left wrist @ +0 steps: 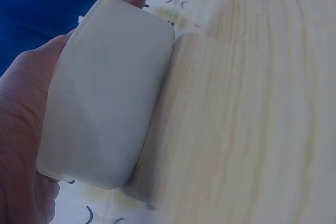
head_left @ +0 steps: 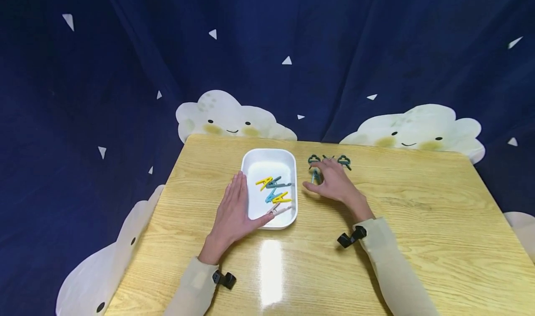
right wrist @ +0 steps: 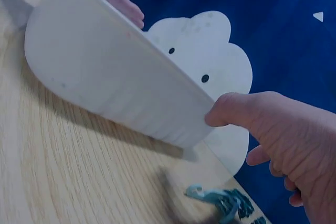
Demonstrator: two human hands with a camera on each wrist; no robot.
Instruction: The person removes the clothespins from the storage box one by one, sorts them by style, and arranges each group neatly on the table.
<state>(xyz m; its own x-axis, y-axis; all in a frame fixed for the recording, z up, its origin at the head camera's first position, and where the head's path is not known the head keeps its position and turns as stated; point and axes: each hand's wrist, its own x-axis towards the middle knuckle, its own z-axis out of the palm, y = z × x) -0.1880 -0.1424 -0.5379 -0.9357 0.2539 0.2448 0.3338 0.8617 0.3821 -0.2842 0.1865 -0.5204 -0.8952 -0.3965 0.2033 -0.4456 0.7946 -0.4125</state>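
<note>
In the head view, a white plastic tray (head_left: 269, 154) holds several clothespins: yellow ones (head_left: 282, 197), a dark teal one (head_left: 277, 184), a light blue one (head_left: 272, 195) and a pale pink one (head_left: 277, 210). My left hand (head_left: 234, 214) rests along the tray's left side, fingers straight, thumb across the near rim. To the right of the tray, my right hand (head_left: 334, 180) hovers over a teal clothespin (head_left: 316, 175), thumb and forefinger spread apart with nothing visibly held. Dark green clips (head_left: 344, 161) lie beyond its fingers, partly hidden by them.
The wooden table (head_left: 418, 214) extends wide to the right and toward me. Behind it hangs a dark blue curtain (head_left: 326, 37) with white triangles and smiling clouds. Each wrist carries a small black camera (head_left: 352, 237).
</note>
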